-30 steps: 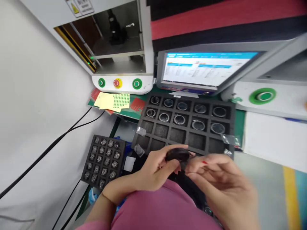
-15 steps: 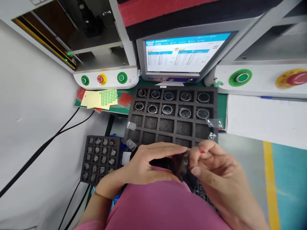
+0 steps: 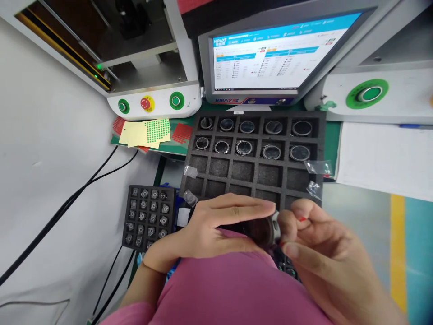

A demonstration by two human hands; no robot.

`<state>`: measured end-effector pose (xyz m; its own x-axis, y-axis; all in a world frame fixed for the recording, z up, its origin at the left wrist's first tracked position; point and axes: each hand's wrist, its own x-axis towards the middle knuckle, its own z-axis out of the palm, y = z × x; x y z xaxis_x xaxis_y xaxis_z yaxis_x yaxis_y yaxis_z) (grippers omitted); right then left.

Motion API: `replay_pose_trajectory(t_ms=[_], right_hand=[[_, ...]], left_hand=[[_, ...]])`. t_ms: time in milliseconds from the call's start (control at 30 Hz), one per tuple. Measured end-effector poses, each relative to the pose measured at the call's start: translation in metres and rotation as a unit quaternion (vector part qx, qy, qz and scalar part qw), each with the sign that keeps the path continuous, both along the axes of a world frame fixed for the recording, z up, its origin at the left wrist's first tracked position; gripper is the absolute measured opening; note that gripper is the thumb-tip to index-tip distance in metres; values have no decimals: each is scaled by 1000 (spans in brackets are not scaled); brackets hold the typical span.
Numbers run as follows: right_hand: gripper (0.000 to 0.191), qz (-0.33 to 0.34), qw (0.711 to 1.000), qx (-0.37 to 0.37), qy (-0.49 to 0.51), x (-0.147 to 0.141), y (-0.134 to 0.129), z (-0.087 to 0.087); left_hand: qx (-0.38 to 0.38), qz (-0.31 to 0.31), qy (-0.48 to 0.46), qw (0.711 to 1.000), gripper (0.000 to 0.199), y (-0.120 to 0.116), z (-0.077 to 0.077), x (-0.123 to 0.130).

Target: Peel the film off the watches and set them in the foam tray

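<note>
Watch (image 3: 264, 231) sits between our hands, just before our pink top (image 3: 233, 280), tilted so that its rim shows toward three o'clock. Our left hand (image 3: 206, 228) grasps it from nine o'clock, fingers over the upper edge and thumb along the lower. From three o'clock our right hand (image 3: 333, 255) brings thumb and forefinger to the rim, touching or nearly so; whether they pinch any part of it, we cannot tell. We judge the step in hand to be close handling of that rim, and the next move calls for a steady left grip and light right fingertips. At nine o'clock, well apart, lies a small tray (image 3: 171, 195) of little parts (image 3: 142, 216). Toward twelve, beyond our fingers, a large tray (image 3: 241, 170) bears ten round pieces (image 3: 244, 147) in its two far rows. Papers (image 3: 382, 158) lie near two o'clock. Farthest, at twelve, stands a lit screen (image 3: 270, 63).
</note>
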<state>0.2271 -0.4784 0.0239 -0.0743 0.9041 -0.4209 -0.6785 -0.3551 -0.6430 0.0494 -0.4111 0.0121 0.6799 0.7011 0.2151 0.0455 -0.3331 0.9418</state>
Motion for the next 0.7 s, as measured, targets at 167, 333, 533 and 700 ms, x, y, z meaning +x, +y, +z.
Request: replay_pose_trajectory(t_ms=[167, 333, 533, 700], right_hand=[[26, -21, 1000, 3, -7, 0, -1, 3], [35, -3, 1000, 9, -6, 1, 1, 1], [35, 15, 1000, 18, -3, 2, 1, -2], [38, 15, 1000, -3, 4, 2, 2, 0]], left_hand=[[10, 3, -4, 1000, 68, 0, 3, 1], [42, 17, -22, 999, 61, 1, 4, 3], [74, 29, -24, 997, 59, 2, 3, 3], [84, 32, -34, 995, 59, 1, 0, 3]])
